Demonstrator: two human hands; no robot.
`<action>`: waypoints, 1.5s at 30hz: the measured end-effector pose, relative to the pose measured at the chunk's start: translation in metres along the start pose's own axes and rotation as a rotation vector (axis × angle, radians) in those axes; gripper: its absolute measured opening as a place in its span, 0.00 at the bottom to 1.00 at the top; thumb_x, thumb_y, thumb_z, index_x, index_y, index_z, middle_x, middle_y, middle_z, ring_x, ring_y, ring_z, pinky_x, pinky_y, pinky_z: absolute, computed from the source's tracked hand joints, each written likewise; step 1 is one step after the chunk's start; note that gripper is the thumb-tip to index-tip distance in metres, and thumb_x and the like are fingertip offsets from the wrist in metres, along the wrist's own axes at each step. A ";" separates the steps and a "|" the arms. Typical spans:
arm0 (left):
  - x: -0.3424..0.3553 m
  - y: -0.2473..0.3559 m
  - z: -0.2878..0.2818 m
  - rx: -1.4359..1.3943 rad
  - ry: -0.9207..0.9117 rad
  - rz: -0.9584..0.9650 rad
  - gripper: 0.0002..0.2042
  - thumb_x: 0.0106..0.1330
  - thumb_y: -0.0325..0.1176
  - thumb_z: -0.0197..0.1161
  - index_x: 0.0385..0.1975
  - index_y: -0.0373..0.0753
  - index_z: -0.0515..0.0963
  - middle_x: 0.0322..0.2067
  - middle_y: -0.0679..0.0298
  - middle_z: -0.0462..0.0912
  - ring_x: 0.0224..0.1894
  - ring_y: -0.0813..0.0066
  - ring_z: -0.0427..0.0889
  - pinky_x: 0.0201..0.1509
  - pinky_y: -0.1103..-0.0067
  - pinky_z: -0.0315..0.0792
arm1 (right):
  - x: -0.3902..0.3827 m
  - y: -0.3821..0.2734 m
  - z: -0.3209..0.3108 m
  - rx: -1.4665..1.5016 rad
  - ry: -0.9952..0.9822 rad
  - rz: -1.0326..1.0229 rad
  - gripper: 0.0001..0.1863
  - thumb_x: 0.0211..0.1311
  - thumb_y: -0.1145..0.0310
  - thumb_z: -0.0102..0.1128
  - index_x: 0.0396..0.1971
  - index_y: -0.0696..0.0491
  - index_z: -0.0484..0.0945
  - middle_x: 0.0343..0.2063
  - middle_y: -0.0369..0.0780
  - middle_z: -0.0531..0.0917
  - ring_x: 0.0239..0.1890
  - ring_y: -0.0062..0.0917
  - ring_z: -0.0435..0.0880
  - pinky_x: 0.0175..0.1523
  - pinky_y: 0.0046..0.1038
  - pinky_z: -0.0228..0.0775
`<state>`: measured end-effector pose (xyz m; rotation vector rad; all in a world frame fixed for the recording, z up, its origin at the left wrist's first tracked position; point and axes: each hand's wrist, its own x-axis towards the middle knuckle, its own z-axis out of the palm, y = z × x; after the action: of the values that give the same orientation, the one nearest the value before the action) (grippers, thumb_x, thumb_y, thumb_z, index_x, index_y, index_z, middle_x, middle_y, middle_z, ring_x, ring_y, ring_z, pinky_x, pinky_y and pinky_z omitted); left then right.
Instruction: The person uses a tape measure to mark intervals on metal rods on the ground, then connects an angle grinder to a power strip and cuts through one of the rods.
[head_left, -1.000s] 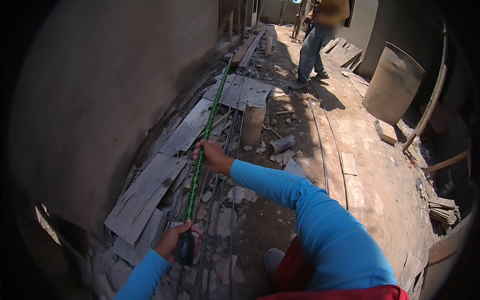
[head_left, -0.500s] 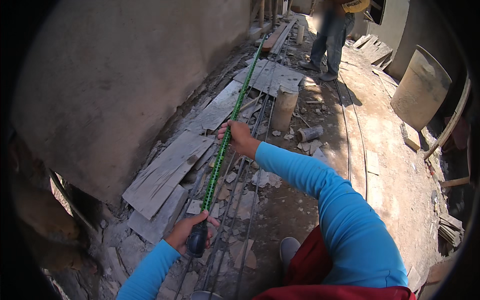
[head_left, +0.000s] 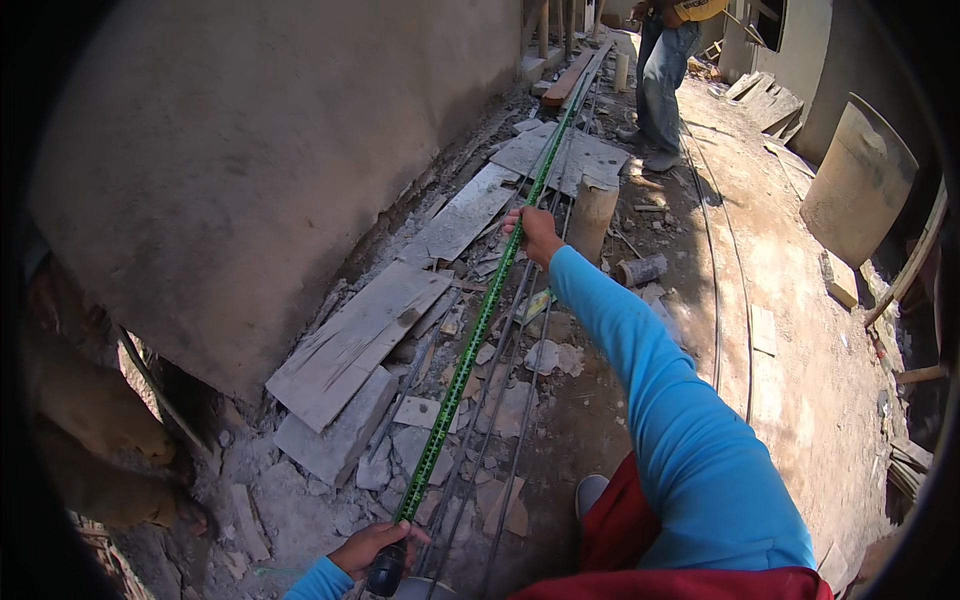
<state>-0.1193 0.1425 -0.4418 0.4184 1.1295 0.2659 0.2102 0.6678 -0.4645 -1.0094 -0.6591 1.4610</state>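
Looking on from beside the rubble, I see one long line that matters: the green tape blade (head_left: 470, 365), stretched slantwise up the passage, away from the person and a little to the right. Its near end comes out of the dark tape measure case (head_left: 386, 572), low in view, which the left hand (head_left: 365, 548) clasps, thumb up by the mouth of the case. Farther along, the right hand (head_left: 538, 236) pinches the blade, its fingers curled over the left edge. So the left is nearer the person, the right well out along the same axis, arm extended.

The blade's long axis runs close to that of the thin steel rods (head_left: 518, 440), which lie just to its right on the broken ground; whether it touches them, I can't tell. To its left are a flat weathered board (head_left: 360, 340) and the plastered wall (head_left: 270, 150). The blade passes left of an upright cylindrical stub (head_left: 596, 215) and on toward a brown timber plank (head_left: 568, 80); its far tip is too small to make out.
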 end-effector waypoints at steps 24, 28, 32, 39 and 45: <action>0.051 0.086 0.037 0.073 -0.090 0.130 0.26 0.81 0.55 0.45 0.55 0.37 0.78 0.29 0.62 0.81 0.27 0.72 0.84 0.31 0.74 0.81 | -0.024 -0.001 0.002 -0.107 0.001 -0.038 0.14 0.75 0.67 0.42 0.48 0.60 0.72 0.35 0.45 0.81 0.30 0.28 0.82 0.33 0.31 0.76; 0.054 0.102 0.046 0.080 -0.078 0.154 0.26 0.81 0.54 0.45 0.54 0.37 0.78 0.29 0.62 0.81 0.26 0.72 0.83 0.31 0.75 0.81 | -0.029 0.000 0.001 -0.136 -0.002 -0.039 0.13 0.76 0.67 0.41 0.47 0.59 0.72 0.35 0.44 0.81 0.31 0.28 0.82 0.34 0.32 0.76; 0.060 0.113 0.048 0.088 -0.043 0.169 0.25 0.81 0.53 0.45 0.52 0.38 0.80 0.29 0.62 0.81 0.26 0.74 0.83 0.31 0.75 0.80 | -0.039 0.000 0.007 -0.156 -0.006 -0.019 0.12 0.77 0.67 0.41 0.46 0.58 0.73 0.33 0.42 0.80 0.32 0.27 0.82 0.36 0.33 0.76; 0.072 0.127 0.056 0.118 -0.013 0.193 0.25 0.81 0.53 0.45 0.51 0.38 0.81 0.29 0.61 0.81 0.27 0.75 0.83 0.32 0.76 0.81 | -0.035 -0.003 -0.002 -0.137 -0.028 -0.035 0.12 0.77 0.67 0.42 0.45 0.60 0.73 0.32 0.42 0.80 0.31 0.28 0.82 0.40 0.35 0.79; 0.071 0.137 0.063 0.096 -0.033 0.179 0.24 0.81 0.52 0.45 0.52 0.36 0.79 0.29 0.61 0.81 0.25 0.73 0.82 0.31 0.74 0.81 | -0.038 -0.007 -0.003 -0.192 0.012 -0.066 0.14 0.77 0.68 0.41 0.44 0.62 0.74 0.32 0.45 0.81 0.32 0.29 0.82 0.42 0.38 0.79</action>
<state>-0.0323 0.2819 -0.4155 0.6084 1.0761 0.3611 0.2141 0.6316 -0.4523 -1.1324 -0.8279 1.3517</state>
